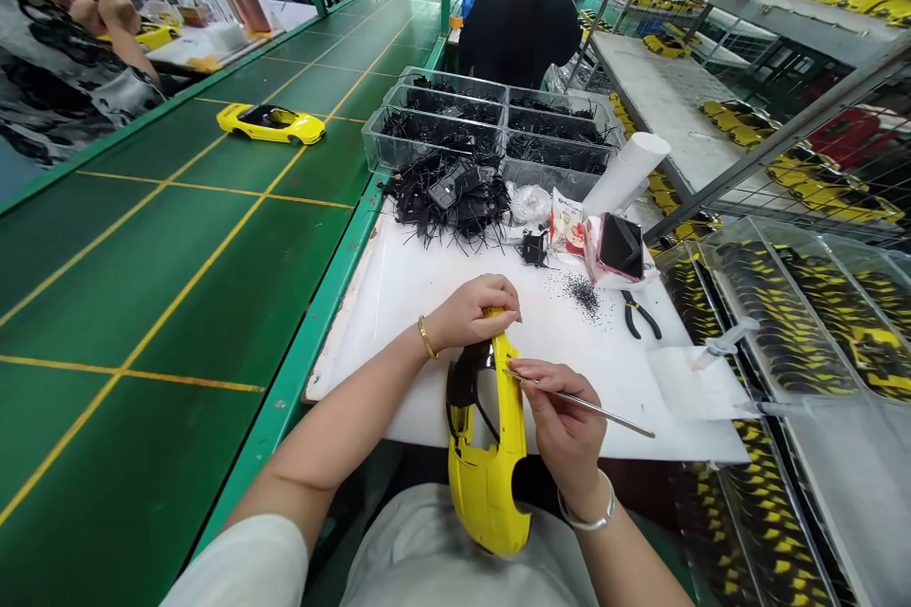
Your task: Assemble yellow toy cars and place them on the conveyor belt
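A yellow toy car body (491, 479) with a black windscreen frame is tilted up over the near edge of the white work board (427, 289). My left hand (478, 311) is closed round its far end. In my right hand (567, 417) is a thin metal tweezers-like tool (604, 413), pinched between thumb and fingers. The tip of this tool touches the side of the car body beside the window opening. Whether anything tiny sits at the tip cannot be made out. Tiny black pieces (584, 294) lie scattered on the board beyond my right hand.
Black-handled pliers (641, 315), a phone (621, 247) and a white roll (630, 171) lie on the right. Black parts (455, 199) are heaped before a clear divided bin (434, 135). A yellow car (271, 124) sits on the green conveyor (177, 256). Shelves (641, 76) stand right; a co-worker (519, 28) sits ahead.
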### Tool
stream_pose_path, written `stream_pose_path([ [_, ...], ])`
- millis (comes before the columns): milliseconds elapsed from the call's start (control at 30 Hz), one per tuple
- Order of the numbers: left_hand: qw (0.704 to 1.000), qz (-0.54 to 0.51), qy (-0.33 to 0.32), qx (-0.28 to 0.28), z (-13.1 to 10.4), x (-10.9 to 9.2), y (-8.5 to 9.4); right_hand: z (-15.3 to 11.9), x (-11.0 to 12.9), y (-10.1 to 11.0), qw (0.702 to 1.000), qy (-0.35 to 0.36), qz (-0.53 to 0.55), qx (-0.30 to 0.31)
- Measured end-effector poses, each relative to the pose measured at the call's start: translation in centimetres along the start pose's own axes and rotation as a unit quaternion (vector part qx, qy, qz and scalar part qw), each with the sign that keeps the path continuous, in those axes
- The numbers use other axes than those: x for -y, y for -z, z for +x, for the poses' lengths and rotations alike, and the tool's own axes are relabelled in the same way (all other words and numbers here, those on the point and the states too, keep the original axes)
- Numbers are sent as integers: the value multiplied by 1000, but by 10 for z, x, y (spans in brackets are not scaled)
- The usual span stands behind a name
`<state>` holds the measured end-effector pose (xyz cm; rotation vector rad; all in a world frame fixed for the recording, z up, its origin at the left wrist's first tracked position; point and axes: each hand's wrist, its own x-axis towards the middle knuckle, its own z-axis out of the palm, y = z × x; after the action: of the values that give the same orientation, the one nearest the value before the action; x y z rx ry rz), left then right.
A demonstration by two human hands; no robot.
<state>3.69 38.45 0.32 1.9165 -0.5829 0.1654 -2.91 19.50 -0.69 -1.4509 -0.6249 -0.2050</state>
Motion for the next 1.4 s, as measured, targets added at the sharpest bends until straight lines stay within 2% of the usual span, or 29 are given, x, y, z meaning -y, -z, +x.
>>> stream_pose_path([
  [67, 1000, 12, -12, 26, 0, -3, 5, 0, 0, 0, 1000, 0, -3, 1],
  [200, 992, 5, -24, 128, -3, -6, 14, 0, -1, 2, 1000, -2, -9, -2],
  [267, 988, 17, -23, 152, -4, -5, 17, -1, -1, 3, 1000, -3, -10, -7],
  [933, 983, 37, 7, 182, -7, -8, 22, -2, -2, -3, 1000, 0, 22, 3],
  [1033, 981, 38, 30, 188, -7, -12, 25, -4, 1, 8, 1000, 8, 5, -26],
  [1133, 973, 55, 64, 216, -8, -23, 29, -8, 4, 38, 993, -5, -99, -63],
  [1200, 963, 76, 88, 242, -9, -30, 32, -13, 5, 64, 972, -44, -223, -53],
  [1267, 955, 90, 112, 258, -10, -32, 35, -18, 4, 90, 931, -81, -355, -20],
  [1400, 951, 85, 132, 265, -9, -27, 34, -26, -3, 125, 805, -135, -578, 28],
])
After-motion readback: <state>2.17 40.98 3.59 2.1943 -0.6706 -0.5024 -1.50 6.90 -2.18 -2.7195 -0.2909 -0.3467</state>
